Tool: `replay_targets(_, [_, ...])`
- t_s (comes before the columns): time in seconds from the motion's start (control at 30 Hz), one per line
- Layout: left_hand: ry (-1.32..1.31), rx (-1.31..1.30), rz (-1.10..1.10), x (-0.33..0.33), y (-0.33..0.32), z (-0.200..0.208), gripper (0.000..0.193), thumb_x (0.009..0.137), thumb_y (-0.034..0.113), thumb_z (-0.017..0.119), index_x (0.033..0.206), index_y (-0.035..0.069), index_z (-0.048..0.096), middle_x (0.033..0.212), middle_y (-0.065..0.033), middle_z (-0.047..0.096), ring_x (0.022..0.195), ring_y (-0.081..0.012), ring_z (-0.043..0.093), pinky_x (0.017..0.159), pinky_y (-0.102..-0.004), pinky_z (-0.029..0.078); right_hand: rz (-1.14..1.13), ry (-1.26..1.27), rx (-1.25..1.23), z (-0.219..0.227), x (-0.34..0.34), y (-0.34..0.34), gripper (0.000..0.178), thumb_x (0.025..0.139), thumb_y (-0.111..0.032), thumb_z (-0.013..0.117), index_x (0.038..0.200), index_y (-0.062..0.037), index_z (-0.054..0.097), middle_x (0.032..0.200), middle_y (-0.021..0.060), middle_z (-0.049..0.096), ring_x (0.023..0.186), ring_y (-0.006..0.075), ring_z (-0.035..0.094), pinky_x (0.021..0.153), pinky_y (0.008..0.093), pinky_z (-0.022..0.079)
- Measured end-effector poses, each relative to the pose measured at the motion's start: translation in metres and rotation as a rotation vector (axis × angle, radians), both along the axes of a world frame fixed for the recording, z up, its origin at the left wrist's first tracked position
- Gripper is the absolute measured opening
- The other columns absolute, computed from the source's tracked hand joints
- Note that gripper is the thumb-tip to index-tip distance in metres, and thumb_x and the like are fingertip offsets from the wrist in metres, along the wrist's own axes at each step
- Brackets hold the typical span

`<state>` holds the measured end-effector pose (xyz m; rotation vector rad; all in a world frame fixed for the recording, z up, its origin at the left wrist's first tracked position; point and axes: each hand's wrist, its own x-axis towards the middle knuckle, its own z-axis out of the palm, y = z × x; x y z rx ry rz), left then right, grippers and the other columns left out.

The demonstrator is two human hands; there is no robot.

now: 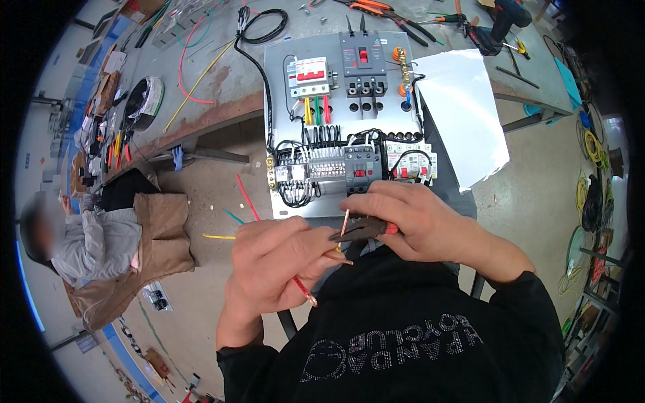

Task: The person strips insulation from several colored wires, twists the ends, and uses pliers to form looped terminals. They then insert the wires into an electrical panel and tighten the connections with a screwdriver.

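Observation:
My left hand (279,262) is closed around several insulated wires: a red wire (247,198), a green wire (234,216) and a yellow wire (218,236) stick out on its left. Below its fingers, a red wire end (304,289) shows bare copper bent at the tip. In my right hand (423,221) is a pair of pliers (363,230) with dark jaws and red handles. The jaws lie against a stripped copper end (345,220) standing up beside my left fingertips; yellow insulation shows just below it. Whether the jaws grip it, I cannot tell.
Just beyond my hands, a metal mounting plate (279,64) carries a black breaker (363,57), a white breaker (311,75), a contactor (363,168) and black wiring. White sheet (463,114) lies right of it. Orange-handled cutters (376,8) and a drill (504,23) are behind. Someone sits left.

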<state>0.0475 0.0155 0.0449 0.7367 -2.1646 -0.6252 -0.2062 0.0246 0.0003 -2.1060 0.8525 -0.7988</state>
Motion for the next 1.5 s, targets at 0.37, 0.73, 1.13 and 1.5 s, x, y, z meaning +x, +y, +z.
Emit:
replay_targets(0.37, [-0.023,0.095,0.116,0.000,-0.006,-0.006,0.025,0.093,0.016,0.078,0.114,0.002,0.075,0.085,-0.0109,0.072,0.064,-0.0227,0.067,0.058,-0.0312,0.051,0.048,-0.088,0.342,0.003,-0.008,-0.012,0.044,0.099,-0.015,0.069,0.138,0.0017,0.057,0.098,0.0122,0.068,0.085,0.0239,0.069,0.075,0.0357,0.055])
replay_targets(0.73, [0.153,0.283,-0.102,0.018,-0.008,-0.012,0.034,0.097,0.021,0.074,0.120,-0.004,0.074,0.097,-0.0145,0.079,0.063,-0.0167,0.066,0.058,-0.0279,0.051,0.827,-0.729,1.408,-0.003,-0.005,-0.001,0.049,0.108,-0.029,0.060,0.138,0.0093,0.054,0.098,0.0165,0.074,0.093,0.0258,0.076,0.078,0.0349,0.063])
replay_targets(1.13, [0.192,0.229,-0.192,0.020,-0.008,-0.007,0.032,0.093,0.023,0.076,0.112,-0.003,0.076,0.087,-0.0123,0.078,0.052,-0.0164,0.062,0.049,-0.0269,0.047,1.069,-0.821,1.442,-0.014,0.010,0.005,0.051,0.108,-0.030,0.059,0.138,0.0118,0.054,0.092,0.0170,0.072,0.084,0.0264,0.076,0.075,0.0348,0.064])
replay_targets(1.5, [0.211,0.281,-0.268,0.013,-0.006,0.011,0.031,0.087,0.023,0.076,0.109,0.001,0.080,0.065,-0.0016,0.069,0.048,-0.0122,0.061,0.045,-0.0254,0.044,1.204,-1.058,1.590,-0.015,0.025,0.030,0.049,0.109,-0.027,0.058,0.135,0.0131,0.054,0.077,0.0104,0.064,0.059,0.0143,0.059,0.056,0.0265,0.047])
